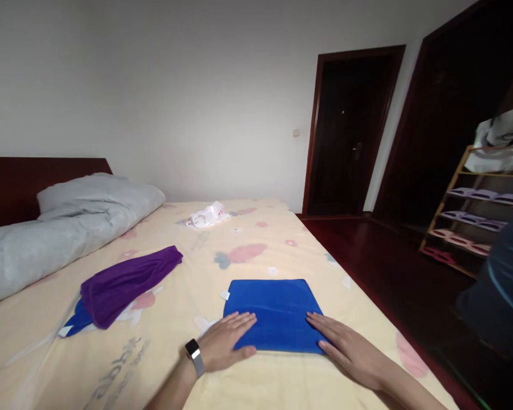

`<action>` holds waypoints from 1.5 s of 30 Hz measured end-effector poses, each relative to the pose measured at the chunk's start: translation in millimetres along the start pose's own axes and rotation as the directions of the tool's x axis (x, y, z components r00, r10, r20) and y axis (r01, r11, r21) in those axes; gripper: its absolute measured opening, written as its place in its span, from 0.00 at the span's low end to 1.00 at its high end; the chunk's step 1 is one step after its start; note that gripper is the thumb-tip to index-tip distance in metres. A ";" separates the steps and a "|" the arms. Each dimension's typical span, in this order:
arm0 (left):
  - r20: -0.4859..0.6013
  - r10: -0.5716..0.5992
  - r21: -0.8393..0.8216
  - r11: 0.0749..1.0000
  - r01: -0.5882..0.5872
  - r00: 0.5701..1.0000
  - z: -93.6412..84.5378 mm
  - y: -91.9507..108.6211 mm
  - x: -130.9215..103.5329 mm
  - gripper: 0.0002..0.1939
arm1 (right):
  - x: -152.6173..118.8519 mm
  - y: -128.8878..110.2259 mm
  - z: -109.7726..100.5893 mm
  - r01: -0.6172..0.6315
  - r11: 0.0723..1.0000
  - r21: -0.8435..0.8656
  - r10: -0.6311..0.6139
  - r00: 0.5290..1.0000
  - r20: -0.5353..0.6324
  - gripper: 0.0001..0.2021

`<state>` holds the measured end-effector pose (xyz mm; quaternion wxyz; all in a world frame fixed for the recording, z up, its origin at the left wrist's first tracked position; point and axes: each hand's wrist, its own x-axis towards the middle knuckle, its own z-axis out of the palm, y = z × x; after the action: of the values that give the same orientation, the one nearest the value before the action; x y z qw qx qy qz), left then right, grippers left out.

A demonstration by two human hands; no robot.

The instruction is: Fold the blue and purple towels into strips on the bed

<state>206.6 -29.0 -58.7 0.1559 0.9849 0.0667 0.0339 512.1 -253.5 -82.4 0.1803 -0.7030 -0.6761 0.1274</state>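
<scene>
The single view comes from a camera on the person's head, above the bed (265,381). It faces forward and tilts down, looking across the mattress to the wall (205,102), with the headboard (43,185) off to the left and the door (353,131) right of centre. The left hand (227,343) and right hand (346,343) sit close, low in frame; the wide view also takes in a shoe rack (460,168) at the right edge.

A grey quilt (94,208) is heaped before a dark headboard (38,175). A crumpled white bag (208,215) is seen far across the patterned bedsheet (192,276). A dark door (346,136) is set in the wall (209,97). At right, slippers (483,195) are ranged on a rack (464,160).
</scene>
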 end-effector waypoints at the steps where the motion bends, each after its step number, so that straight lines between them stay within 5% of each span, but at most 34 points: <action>1: -0.010 -0.015 -0.009 1.000 0.014 1.000 -0.4 -1.8 -1.5 0.34 | -2.0 5.3 -0.7 -0.012 1.000 -0.006 0.012 1.000 -0.007 0.29; 5: -0.031 -0.037 -0.030 0.999 0.036 0.999 -7.4 3.9 -9.1 0.33 | -5.5 3.7 -6.9 0.006 1.000 -0.010 -0.007 1.000 -0.030 0.28; 10: -0.066 -0.003 0.021 1.000 0.005 0.998 -21.3 23.8 -12.8 0.31 | 1.3 -36.9 -20.1 0.131 0.991 -0.017 -0.131 0.989 -0.068 0.26; 16: -0.013 0.080 0.000 0.997 -0.080 0.997 -14.6 16.9 24.2 0.32 | 48.5 -69.4 -18.2 0.290 0.957 0.012 -0.289 0.949 0.128 0.29; 23: 0.076 0.045 -0.050 0.998 -0.041 0.996 -18.8 -49.0 70.1 0.30 | 105.4 -10.0 -20.5 0.208 0.977 0.042 -0.212 0.969 0.129 0.29; 31: -0.019 0.036 0.031 0.999 -0.036 0.999 -19.6 -107.3 106.1 0.34 | 148.4 56.2 -10.2 0.165 0.986 -0.003 -0.165 0.986 0.010 0.28; 38: -0.074 0.012 0.008 1.000 -0.012 0.997 -22.4 -115.2 109.5 0.30 | 148.4 57.4 -18.5 0.124 0.992 0.007 -0.123 0.991 -0.049 0.27; 41: -0.146 -0.057 -0.113 0.993 0.040 0.988 -28.9 -113.3 105.7 0.26 | 146.3 65.1 -19.3 0.039 0.999 0.006 -0.037 0.981 -0.189 0.29; 45: -0.337 -0.203 -0.207 0.969 0.138 0.919 -46.3 -87.6 79.0 0.25 | 111.2 54.5 -33.5 -0.103 0.994 0.028 0.106 0.919 -0.380 0.31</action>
<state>270.1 78.8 -38.4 0.2315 0.9348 0.1765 0.2037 581.4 -146.5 -68.1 0.3038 -0.7488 -0.5891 0.0005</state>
